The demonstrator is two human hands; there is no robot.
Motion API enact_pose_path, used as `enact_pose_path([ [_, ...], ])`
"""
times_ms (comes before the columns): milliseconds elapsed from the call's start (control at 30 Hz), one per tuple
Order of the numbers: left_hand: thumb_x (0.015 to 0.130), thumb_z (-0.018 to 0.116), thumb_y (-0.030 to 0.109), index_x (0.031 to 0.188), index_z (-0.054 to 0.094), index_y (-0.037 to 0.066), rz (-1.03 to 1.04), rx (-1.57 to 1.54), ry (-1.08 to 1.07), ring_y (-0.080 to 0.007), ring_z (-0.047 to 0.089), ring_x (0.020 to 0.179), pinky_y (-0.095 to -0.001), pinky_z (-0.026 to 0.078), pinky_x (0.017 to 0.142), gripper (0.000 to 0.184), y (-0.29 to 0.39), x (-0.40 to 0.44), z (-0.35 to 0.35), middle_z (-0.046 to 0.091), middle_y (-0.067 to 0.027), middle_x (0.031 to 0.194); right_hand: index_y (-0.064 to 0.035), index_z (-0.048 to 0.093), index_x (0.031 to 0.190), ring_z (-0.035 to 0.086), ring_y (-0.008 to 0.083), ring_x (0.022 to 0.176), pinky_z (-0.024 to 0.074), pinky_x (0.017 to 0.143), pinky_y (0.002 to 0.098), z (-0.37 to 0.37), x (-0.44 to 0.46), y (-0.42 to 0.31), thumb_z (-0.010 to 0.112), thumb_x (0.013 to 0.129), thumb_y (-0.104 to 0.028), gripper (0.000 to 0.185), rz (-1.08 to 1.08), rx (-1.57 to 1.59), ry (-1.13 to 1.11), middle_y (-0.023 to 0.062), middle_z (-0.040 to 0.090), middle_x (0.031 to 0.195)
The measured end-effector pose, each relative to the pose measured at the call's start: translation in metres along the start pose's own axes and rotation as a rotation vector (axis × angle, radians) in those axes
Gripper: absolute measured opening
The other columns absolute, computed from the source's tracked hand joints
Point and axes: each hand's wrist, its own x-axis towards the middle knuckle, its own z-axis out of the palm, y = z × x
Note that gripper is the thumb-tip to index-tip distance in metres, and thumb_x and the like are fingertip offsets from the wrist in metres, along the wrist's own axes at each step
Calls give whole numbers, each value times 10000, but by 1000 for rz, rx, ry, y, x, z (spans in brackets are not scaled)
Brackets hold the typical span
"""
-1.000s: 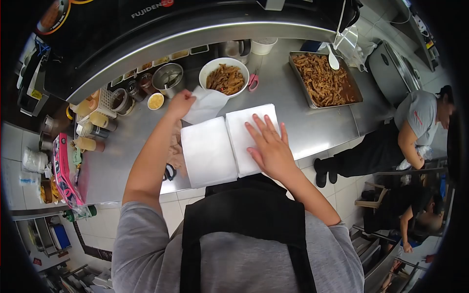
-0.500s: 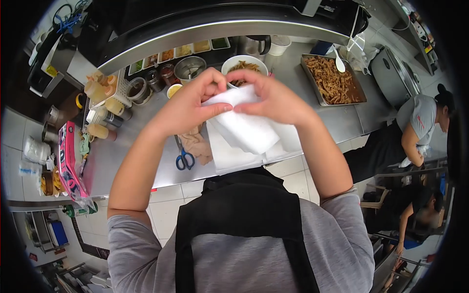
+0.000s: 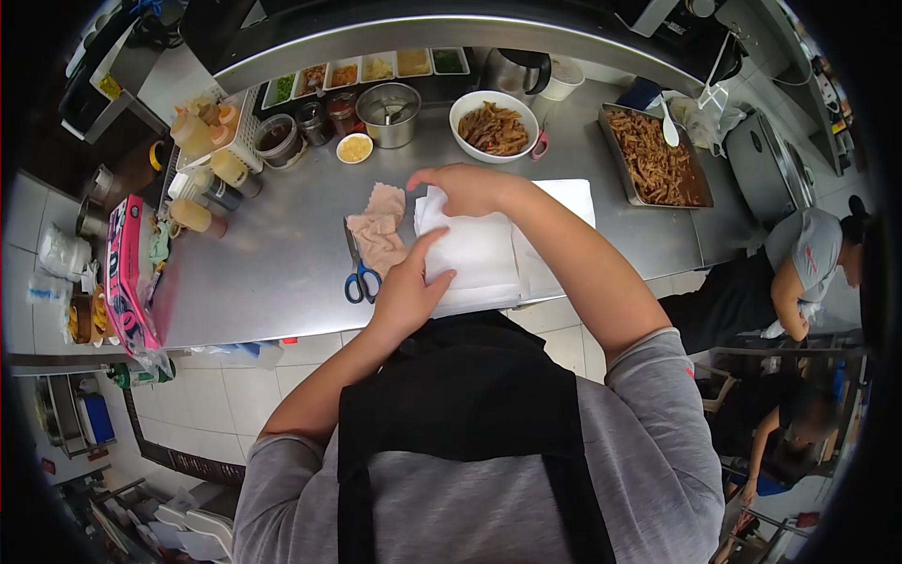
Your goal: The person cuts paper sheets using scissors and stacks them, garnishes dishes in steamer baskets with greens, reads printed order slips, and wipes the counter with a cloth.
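Two stacks of white sheets lie side by side at the counter's front edge, the left stack and the partly covered right stack. My left hand rests at the left stack's left edge, thumb and fingers apart. Over that stack's far edge is my right hand, palm down, its index finger stretched out to the left and the other fingers partly hidden. A crumpled beige cloth lies left of the stack, beside scissors with blue handles.
Beyond the stacks stand a white bowl of brown food, a small yellow-filled cup and a metal pot. A food tray is at the right, bottles at the left. Two people are at the right.
The lifted white sheet is down on the left stack. My hands have separated: the left came down to the stack's side, the right stays at its far edge. The view has shifted.
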Motion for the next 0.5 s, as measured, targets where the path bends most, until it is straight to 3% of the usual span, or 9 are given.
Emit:
enact_pose_path([
  [33,824,649,229,1311,467,192,-44,173,-54,-232,567,535,-355,435,541,521,7,-4,-2,548,-90,594,-158,437,1315,550,311,1098,448,911,382,3,2,0,610,722,38,648,-5,-31,-1,168,576,1141],
  [67,830,658,220,1240,553,175,-73,151,-39,-140,465,503,-303,361,496,426,11,-7,1,450,-43,542,-158,437,1315,550,311,1098,448,911,382,6,4,1,610,722,38,648,-8,-30,-9,168,576,1141],
  [267,828,669,284,1210,590,193,-77,152,-10,-163,475,489,-315,378,496,401,9,-11,11,454,-47,535,-167,448,1318,537,293,1125,449,915,373,5,-2,3,602,737,39,635,-1,-13,18,125,551,1197],
  [400,819,677,303,1197,601,185,-120,295,-58,-186,515,530,-324,409,527,403,16,-13,2,501,-61,589,-157,503,1269,512,288,1154,417,937,423,7,-27,10,595,758,24,550,-81,-85,336,83,534,1231],
  [467,812,688,264,1181,611,168,173,452,134,-218,539,626,-327,436,587,389,13,-15,0,543,-83,741,-154,534,1238,495,272,1180,389,956,459,-1,-55,11,584,766,11,503,-102,-104,467,64,534,1237],
  [500,812,688,264,1181,611,168,172,450,134,-218,539,626,-327,436,587,389,19,-13,-4,543,-83,741,-132,556,1200,514,282,1150,396,949,445,-6,-74,12,590,777,-5,443,-128,-77,590,71,544,1225],
])
